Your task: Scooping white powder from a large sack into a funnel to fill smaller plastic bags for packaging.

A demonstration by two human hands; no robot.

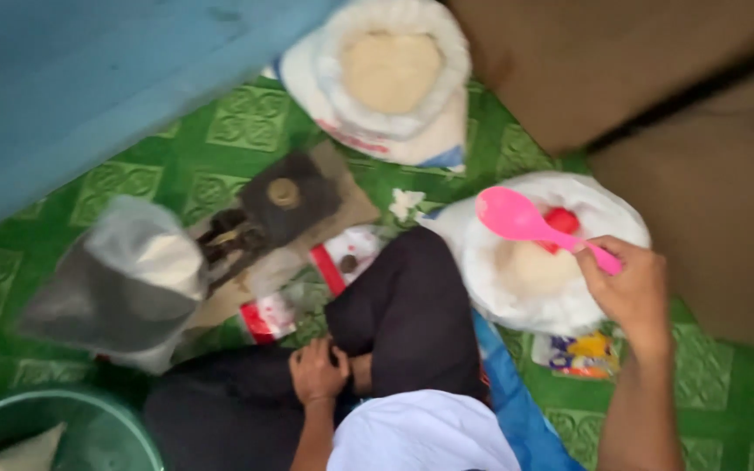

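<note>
My right hand (632, 292) grips the handle of a pink plastic spoon (517, 218), held over an open white sack (560, 253) of pale grain with a red scoop (560, 222) lying inside. My left hand (318, 371) rests closed on my black trouser leg (403, 305), holding nothing that I can see. I sit cross-legged on a green patterned floor mat (229, 131).
A second open white sack of pale grain (390, 74) stands at the top. A clear plastic bag (124, 279) lies at left beside a dark weighing scale (285, 196). A green bucket (89, 432) is bottom left. Blue wall at upper left, brown surface at right.
</note>
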